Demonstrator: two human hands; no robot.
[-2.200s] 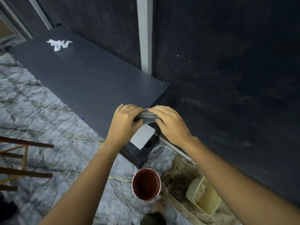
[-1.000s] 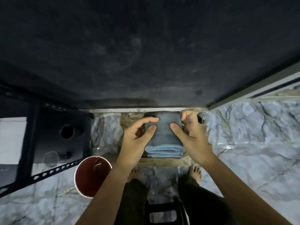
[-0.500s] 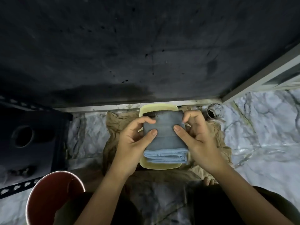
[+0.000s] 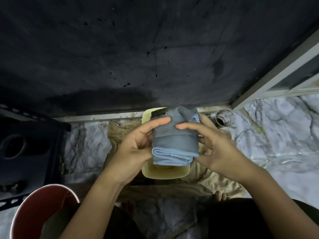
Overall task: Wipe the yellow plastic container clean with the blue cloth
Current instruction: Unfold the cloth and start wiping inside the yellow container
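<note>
Marble floor point(image 4: 276, 135) | blue cloth point(image 4: 174, 144), now lowered over yellow plastic container point(image 4: 165, 173) | left hand point(image 4: 134, 149), right hand point(image 4: 217, 149) fingers pinching cloth, top corner newly loosened | wiping imminent

The blue cloth point(image 4: 174, 144) is folded into a thick pad — dark dirt streaks its far edge, paler layers show at its near fold. Beneath it sits the yellow plastic container point(image 4: 165, 173), rectangular with rounded corners, on crumpled tan fabric point(image 4: 222, 183).
</note>
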